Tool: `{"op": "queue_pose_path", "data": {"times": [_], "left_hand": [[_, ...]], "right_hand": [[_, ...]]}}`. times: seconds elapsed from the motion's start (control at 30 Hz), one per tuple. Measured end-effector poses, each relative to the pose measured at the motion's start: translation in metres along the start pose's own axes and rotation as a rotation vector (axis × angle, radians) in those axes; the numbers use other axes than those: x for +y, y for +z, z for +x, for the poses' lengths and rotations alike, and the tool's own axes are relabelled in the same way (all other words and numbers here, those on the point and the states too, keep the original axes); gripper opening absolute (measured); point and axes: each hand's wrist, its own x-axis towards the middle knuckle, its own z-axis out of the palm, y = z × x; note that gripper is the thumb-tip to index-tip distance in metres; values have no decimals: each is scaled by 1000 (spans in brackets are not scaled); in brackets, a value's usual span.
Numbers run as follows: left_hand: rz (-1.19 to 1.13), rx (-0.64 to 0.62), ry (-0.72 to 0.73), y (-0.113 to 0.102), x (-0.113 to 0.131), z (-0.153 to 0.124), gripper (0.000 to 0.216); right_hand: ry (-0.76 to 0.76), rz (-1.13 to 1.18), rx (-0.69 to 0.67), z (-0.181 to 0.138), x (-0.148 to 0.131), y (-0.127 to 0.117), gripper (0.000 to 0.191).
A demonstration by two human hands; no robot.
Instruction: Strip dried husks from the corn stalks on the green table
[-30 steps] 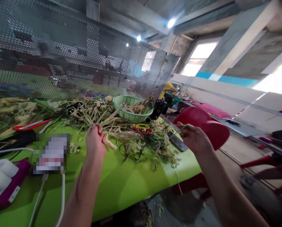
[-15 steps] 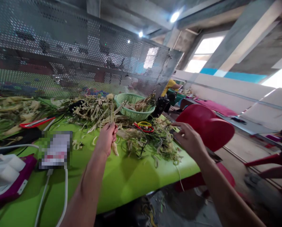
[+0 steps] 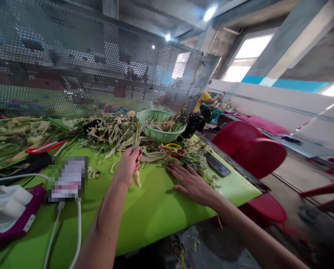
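My left hand is closed around a bundle of dried husk-like leaf strips, which stand upright above the fist, with a pale end poking out below it. My right hand lies flat with its fingers stretched out, low over the green tabletop at the edge of a heap of dried plant scraps. Just beyond it are looped red and yellow handles, seemingly of scissors. Behind these stands a green plastic basket with dried leaves in it.
A dark phone lies right of the scraps. On the left are a blurred-out device with white cables, a purple power strip and a red-edged tool. Red chairs stand beyond the table; a person in yellow sits farther off.
My right hand has come down and left from above the table's right side onto the scraps, uncovering the dark phone. My left hand keeps its hold on the strips.
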Motion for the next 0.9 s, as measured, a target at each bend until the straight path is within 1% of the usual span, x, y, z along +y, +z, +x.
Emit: {"op": "queue_pose_path", "data": {"times": [0.1, 0.13, 0.2, 0.23, 0.3, 0.37, 0.43, 0.47, 0.5, 0.53, 0.6, 0.63, 0.7, 0.73, 0.77, 0.8, 0.9], "left_hand": [[19, -24, -21, 0, 0, -1, 20], [27, -32, -29, -1, 0, -1, 20], [38, -53, -49, -2, -1, 0, 20], [41, -68, -59, -3, -2, 0, 20], [46, -105, -76, -4, -3, 1, 20], [62, -132, -85, -4, -2, 1, 19], [82, -138, -96, -3, -1, 0, 18], [93, -134, -101, -3, -1, 0, 18], [105, -130, -107, -3, -1, 0, 18], [114, -131, -110, -2, -1, 0, 19], [121, -144, -109, -3, -3, 1, 21], [124, -148, -104, -4, -4, 2, 23], [131, -153, -93, -7, -7, 5, 25], [142, -153, -89, -8, -9, 7, 27], [159, -150, -89, -9, -10, 8, 28], [177, -150, -92, -9, -11, 9, 29], [206, -146, -117, -9, -10, 9, 31]], "right_hand": [[139, -54, 18, -10, 38, -1, 60], [163, -66, 27, -11, 45, -3, 59], [172, -76, 51, -10, 50, -11, 55], [157, -69, 72, -9, 48, -16, 51], [92, -16, 158, -4, 37, -32, 39], [31, 91, 318, 3, 19, -51, 30], [52, 238, 483, 14, -3, -67, 24], [66, 350, 541, 20, -15, -72, 22], [63, 498, 543, 28, -26, -76, 22], [64, 665, 485, 37, -37, -77, 25], [55, 1025, 296, 55, -53, -72, 35], [48, 1169, 210, 64, -58, -68, 37], [47, 1341, 62, 80, -60, -59, 39], [44, 1363, 32, 86, -59, -54, 38], [38, 1344, 30, 92, -55, -51, 35], [26, 1292, 59, 96, -51, -49, 32], [-35, 1074, 226, 104, -39, -50, 24]]}}
